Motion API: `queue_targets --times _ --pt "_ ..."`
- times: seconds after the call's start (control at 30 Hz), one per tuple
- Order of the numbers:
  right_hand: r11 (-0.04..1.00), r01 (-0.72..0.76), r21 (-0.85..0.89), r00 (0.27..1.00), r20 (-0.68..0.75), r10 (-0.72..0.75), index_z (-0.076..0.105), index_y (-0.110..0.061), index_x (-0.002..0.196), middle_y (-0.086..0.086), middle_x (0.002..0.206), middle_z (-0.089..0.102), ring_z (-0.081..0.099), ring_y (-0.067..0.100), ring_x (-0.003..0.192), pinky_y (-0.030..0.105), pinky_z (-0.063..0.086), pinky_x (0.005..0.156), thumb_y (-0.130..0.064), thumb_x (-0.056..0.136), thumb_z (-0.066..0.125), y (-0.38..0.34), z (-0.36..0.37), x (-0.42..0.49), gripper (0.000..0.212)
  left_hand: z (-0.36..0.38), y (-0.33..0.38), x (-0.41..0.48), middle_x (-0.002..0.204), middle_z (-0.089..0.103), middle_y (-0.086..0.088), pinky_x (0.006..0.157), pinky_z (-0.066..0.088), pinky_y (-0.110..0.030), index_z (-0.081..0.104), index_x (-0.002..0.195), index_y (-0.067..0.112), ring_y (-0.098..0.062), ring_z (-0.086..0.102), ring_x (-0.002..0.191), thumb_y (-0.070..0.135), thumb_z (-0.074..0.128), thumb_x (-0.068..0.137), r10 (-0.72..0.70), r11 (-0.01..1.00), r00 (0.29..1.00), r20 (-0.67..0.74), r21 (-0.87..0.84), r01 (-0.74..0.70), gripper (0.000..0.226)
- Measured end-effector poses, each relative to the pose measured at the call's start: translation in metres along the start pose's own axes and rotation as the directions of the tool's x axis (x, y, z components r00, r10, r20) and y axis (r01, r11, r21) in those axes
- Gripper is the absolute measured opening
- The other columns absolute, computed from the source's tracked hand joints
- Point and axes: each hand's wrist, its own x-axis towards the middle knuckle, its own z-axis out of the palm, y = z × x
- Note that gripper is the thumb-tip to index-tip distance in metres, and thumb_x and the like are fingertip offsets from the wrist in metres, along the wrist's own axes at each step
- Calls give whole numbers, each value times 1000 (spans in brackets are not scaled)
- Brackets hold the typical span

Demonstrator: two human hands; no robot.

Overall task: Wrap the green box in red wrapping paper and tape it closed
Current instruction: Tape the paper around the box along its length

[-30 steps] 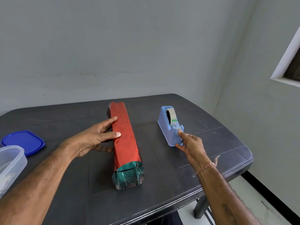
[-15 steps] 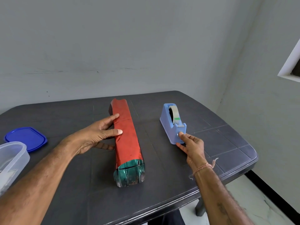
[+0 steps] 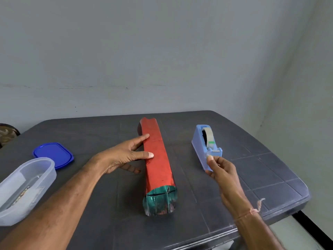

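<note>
A long green box lies lengthwise on the dark table, most of it covered in shiny red wrapping paper; its near end shows bare green. My left hand rests flat against the paper's left side, thumb and forefinger pressing on top. A light blue tape dispenser stands to the right of the box. My right hand is at the dispenser's near end, with thumb and forefinger pinching the end of the clear tape at the cutter.
A blue lid lies at the left of the table. A clear plastic container stands at the near left edge. The table's right edge and corner are close to my right wrist; a grey wall stands behind.
My right hand rose from the dispenser's base to its cutter and pinched the tape end. The left hand stayed on the paper. The camera view shifted a little.
</note>
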Motion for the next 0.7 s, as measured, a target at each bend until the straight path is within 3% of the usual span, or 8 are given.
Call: queue_targets --times 0.17,0.3,0.43,0.53,0.7 --pt "975 164 -151 894 440 -82 73 -7 101 -12 91 72 63 -2 91 22 56 80 -40 97 63 -71 40 9 34 -4 -2 -1 167 23 13 87 62 -51 28 155 53 -13 48 139 28 92 75 -40 998 998 44 44 38 106" --pt "890 314 -329 754 657 -23 70 -8 100 0 91 66 58 6 86 28 49 77 -43 98 62 -95 72 31 36 -5 -1 -1 170 15 12 87 62 -51 20 155 58 -17 41 143 33 94 72 -80 992 995 65 100 73 114" --pt "778 411 -476 660 744 107 66 -4 102 -4 87 58 54 7 83 28 47 75 -44 100 61 -103 97 61 41 -5 -2 1 171 16 9 86 63 -50 17 154 61 -19 46 140 39 96 66 -108 985 992 64 140 99 121" --pt "705 458 -542 610 768 195 64 -16 92 -4 84 55 51 9 81 29 45 75 -44 100 59 -107 112 76 30 -6 -3 2 170 19 7 85 63 -50 17 152 63 -21 47 139 44 97 62 -111 983 992 63 156 100 122" --pt "582 526 -620 560 768 312 61 -22 82 -4 81 56 50 10 77 31 43 75 -45 100 59 -109 138 93 30 -5 -2 1 170 18 5 84 63 -50 17 153 62 -22 46 139 43 94 68 -107 978 993 58 185 95 116"
